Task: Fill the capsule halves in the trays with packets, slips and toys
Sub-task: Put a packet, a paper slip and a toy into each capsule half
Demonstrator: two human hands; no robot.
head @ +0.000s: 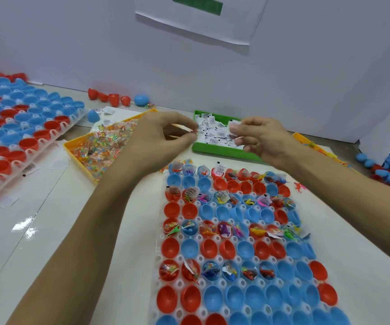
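Picking slips | your left hand (159,139) pinches one slip (184,128), right hand (263,139) grips several slips (234,126) over green bin (222,151) | next: drop one into a slipless half in the tray (159,259).

The near tray (159,266) runs off the bottom edge; slip print unreadable.

Both bare forearms reach forward from the lower edge and converge. The left hand (163,139) is raised, back toward the camera, its fingers (189,130) curled with thumb and fingertips pinched together. The right hand (263,139) sits level with it, just apart, fingers bent inward and gripping something small and white.
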